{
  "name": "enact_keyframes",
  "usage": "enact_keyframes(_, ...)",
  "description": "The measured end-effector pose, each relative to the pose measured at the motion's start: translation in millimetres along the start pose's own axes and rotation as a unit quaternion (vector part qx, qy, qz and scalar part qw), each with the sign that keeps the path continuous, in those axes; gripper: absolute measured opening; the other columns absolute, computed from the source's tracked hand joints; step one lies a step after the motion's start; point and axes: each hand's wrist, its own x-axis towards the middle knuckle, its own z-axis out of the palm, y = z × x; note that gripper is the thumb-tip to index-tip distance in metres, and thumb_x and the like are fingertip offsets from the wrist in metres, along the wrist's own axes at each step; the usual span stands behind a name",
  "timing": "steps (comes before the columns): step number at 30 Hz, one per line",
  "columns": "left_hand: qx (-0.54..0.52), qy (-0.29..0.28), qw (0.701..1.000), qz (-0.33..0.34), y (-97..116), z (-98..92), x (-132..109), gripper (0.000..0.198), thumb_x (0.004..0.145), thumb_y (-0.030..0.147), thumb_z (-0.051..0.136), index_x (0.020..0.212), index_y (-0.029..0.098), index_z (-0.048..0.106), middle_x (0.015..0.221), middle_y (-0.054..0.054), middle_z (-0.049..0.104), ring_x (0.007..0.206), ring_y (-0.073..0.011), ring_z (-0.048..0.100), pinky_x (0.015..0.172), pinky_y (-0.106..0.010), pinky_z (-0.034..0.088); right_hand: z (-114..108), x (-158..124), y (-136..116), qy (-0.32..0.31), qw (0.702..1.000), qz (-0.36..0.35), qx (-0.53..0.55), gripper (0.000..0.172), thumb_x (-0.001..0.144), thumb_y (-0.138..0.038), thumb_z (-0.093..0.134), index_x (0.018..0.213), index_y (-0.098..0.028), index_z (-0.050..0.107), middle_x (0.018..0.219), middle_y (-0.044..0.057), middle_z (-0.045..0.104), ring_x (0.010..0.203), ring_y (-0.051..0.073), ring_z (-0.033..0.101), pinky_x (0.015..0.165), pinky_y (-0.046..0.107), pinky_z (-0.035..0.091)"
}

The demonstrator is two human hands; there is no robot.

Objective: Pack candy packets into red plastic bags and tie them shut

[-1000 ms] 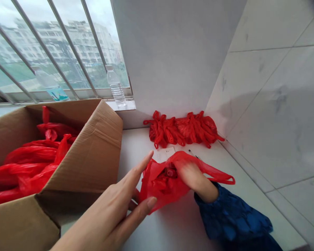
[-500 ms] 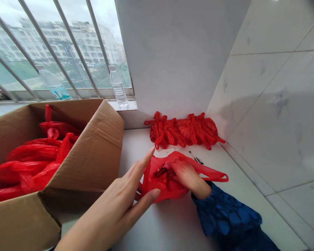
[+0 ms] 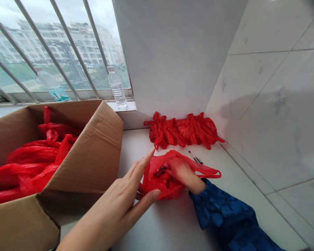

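A red plastic bag (image 3: 157, 190) with its mouth open lies on the white surface before me. Small dark-red wrapped items (image 3: 162, 169) show inside it, too small to name. My left hand (image 3: 125, 195) is against the bag's left side, thumb and index finger stretched out and apart; its other fingers are mostly hidden. Inside the mouth is my right hand (image 3: 181, 170), smeared by motion with its fingertips hidden in the bag. One bag handle (image 3: 211, 172) sticks out to the right, beyond the right wrist.
A cardboard box (image 3: 102, 150) full of red bags (image 3: 31, 153) stands at the left. Several tied red bags (image 3: 183, 129) line the back wall. Behind the open bag lie a paper slip (image 3: 162, 151) and a pen (image 3: 195, 157). A clear bottle (image 3: 117, 89) stands on the sill.
My right hand has shifted slightly left within the bag, and the loose handle has moved left with it. The left hand stays nearly in place.
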Motion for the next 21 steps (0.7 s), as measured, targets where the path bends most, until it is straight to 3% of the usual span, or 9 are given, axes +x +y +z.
enact_keyframes(4,-0.001,-0.01,1.0,-0.01,0,0.0,3,0.072,0.1,0.052,0.043,0.16,0.032,0.008,0.092,-0.002,0.073,0.076,-0.0203,0.07,0.071,-0.029,0.056,8,4,4,0.007,1.0,0.001,0.022,0.026,0.096,-0.016,0.051,0.116,-0.018,0.068,0.115,0.013,0.071,0.105,0.028,0.065,0.091,0.037,0.048)
enact_keyframes(7,-0.008,-0.007,1.0,-0.023,-1,2.2,8,0.072,0.1,0.051,0.043,0.16,0.032,0.007,0.117,-0.008,0.07,0.076,-0.0191,0.071,0.073,-0.03,0.057,2,7,11,0.003,1.0,-0.006,0.028,0.022,0.094,-0.015,0.053,0.109,-0.014,0.068,0.109,0.015,0.072,0.099,0.027,0.067,0.087,0.036,0.048)
enact_keyframes(10,0.007,0.015,0.999,-0.043,-6,6.2,15,0.072,0.1,0.051,0.044,0.159,0.034,0.005,0.15,-0.016,0.045,0.079,-0.0186,0.072,0.08,-0.035,0.057,-13,7,13,-0.006,0.998,-0.033,0.06,0.019,0.095,-0.018,0.054,0.109,-0.017,0.067,0.109,0.009,0.072,0.101,0.022,0.067,0.087,0.03,0.048)
enact_keyframes(12,0.028,0.031,0.997,-0.059,-10,10.0,20,0.072,0.1,0.05,0.044,0.159,0.035,0.006,0.159,-0.019,0.03,0.089,-0.0225,0.073,0.086,-0.04,0.056,-26,4,11,-0.007,0.991,-0.053,0.127,0.015,0.094,-0.019,0.057,0.104,-0.018,0.068,0.104,0.005,0.074,0.097,0.019,0.068,0.084,0.028,0.049)
enact_keyframes(16,0.059,0.015,0.994,-0.087,-18,20.0,30,0.067,0.101,0.051,0.039,0.159,0.032,0.012,0.16,-0.024,0.024,0.099,-0.0306,0.073,0.089,-0.048,0.054,-44,-5,1,-0.031,0.938,-0.069,0.337,0.017,0.093,-0.031,0.062,0.101,-0.017,0.067,0.094,0.005,0.075,0.081,0.018,0.069,0.072,0.027,0.052)
enact_keyframes(21,0.054,-0.015,0.996,-0.066,-21,29.9,42,0.046,0.101,0.052,0.038,0.142,0.031,0.046,0.154,-0.017,0.035,0.098,-0.0291,0.072,0.087,-0.046,0.055,-51,-13,-10,-0.043,0.879,-0.057,0.472,0.028,0.09,-0.043,0.068,0.102,-0.018,0.064,0.086,0.002,0.072,0.072,0.016,0.068,0.064,0.027,0.055)
